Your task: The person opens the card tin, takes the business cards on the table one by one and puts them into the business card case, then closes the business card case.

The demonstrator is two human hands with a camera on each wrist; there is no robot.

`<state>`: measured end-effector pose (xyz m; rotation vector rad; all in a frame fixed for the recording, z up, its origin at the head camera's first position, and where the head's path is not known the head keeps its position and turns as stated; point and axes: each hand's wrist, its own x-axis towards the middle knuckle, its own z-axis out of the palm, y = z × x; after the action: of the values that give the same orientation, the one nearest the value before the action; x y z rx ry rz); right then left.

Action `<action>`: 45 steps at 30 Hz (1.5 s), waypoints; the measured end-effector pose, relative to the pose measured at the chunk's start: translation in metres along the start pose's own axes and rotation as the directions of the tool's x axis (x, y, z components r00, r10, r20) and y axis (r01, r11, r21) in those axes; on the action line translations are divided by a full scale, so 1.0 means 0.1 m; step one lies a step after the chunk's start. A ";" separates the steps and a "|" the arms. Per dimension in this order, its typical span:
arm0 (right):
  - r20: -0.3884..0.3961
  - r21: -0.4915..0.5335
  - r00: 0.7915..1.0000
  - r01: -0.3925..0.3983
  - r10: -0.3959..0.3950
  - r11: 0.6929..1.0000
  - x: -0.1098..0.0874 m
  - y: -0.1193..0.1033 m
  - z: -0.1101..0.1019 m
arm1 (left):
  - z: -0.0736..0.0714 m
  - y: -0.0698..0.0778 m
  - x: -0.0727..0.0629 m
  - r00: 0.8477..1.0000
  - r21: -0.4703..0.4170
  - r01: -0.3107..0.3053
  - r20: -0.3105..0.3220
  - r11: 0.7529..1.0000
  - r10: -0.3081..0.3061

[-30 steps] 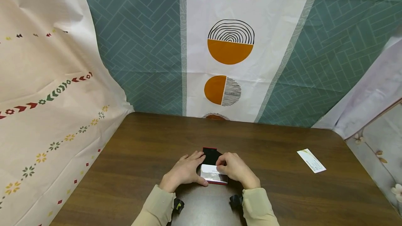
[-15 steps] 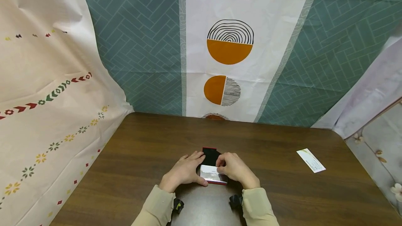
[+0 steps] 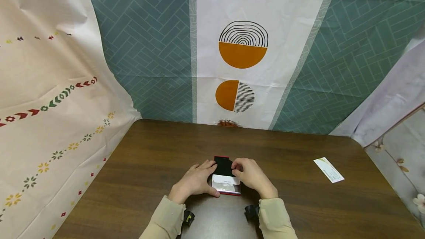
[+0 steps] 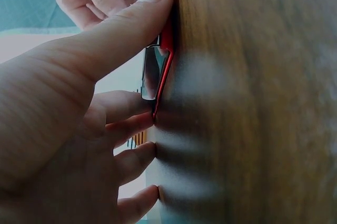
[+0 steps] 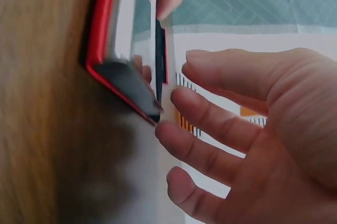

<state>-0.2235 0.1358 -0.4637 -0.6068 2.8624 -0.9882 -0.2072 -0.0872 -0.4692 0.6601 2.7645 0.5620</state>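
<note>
A red-edged business card case (image 3: 223, 166) lies unfolded on the table, its black lid turned toward the back. White cards (image 3: 225, 179) sit in its near half, above a shiny metal-like band. My left hand (image 3: 194, 182) rests at the case's left side with fingers spread. Its thumb (image 4: 134, 16) presses along the red edge, and the index fingertip touches near the lid. My right hand (image 3: 253, 176) hovers by the right side of the lid. In the right wrist view its fingers (image 5: 210, 113) are loosely bent, with nothing between thumb and fingertips.
A single white card (image 3: 329, 170) with print lies flat on the brown wooden table (image 3: 159, 150), far to the right. Patterned cloths (image 3: 152, 47) hang behind and beside the table.
My right hand has come off the white cards and shifted slightly up and to the right, uncovering their right end. The left hand and the case have stayed in place.
</note>
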 end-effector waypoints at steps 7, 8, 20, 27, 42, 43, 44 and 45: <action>-0.116 0.028 0.986 -0.115 0.117 0.993 -0.05 0.21 -0.18 | 0.00 0.00 -0.01 1.000 -0.004 -0.001 0.000 1.000 0.001; -0.129 0.039 0.982 -0.131 0.135 0.991 -0.07 0.24 -0.22 | 0.00 0.00 -0.01 1.000 -0.004 -0.002 -0.001 1.000 0.002; -0.299 -0.001 0.921 -0.263 0.251 0.965 -0.33 0.79 -0.81 | 0.00 -0.03 0.00 1.000 0.007 -0.009 -0.005 1.000 0.009; -0.323 -0.025 0.884 -0.366 0.339 0.930 -0.55 1.11 -1.08 | 0.01 -0.03 -0.01 1.000 0.016 -0.004 -0.003 1.000 0.004; -0.248 0.118 0.676 -0.690 0.694 0.714 -1.02 1.51 -1.43 | 0.03 -0.03 0.00 1.000 0.019 -0.004 0.001 1.000 0.004; -0.250 0.122 0.661 -0.703 0.707 0.700 -1.04 1.53 -1.44 | 0.03 -0.03 0.00 1.000 0.020 -0.005 0.002 1.000 0.005; -0.250 0.129 0.646 -0.716 0.721 0.686 -1.06 1.56 -1.44 | 0.03 -0.03 0.00 1.000 0.020 -0.007 0.002 1.000 0.007; -0.249 0.137 0.633 -0.726 0.733 0.674 -1.09 1.59 -1.45 | 0.03 -0.03 0.00 1.000 0.022 -0.008 0.002 1.000 0.008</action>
<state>-0.2038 0.3755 -0.4525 0.7516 2.8381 -0.9835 -0.2071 -0.0884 -0.4732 0.6768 2.7710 0.5333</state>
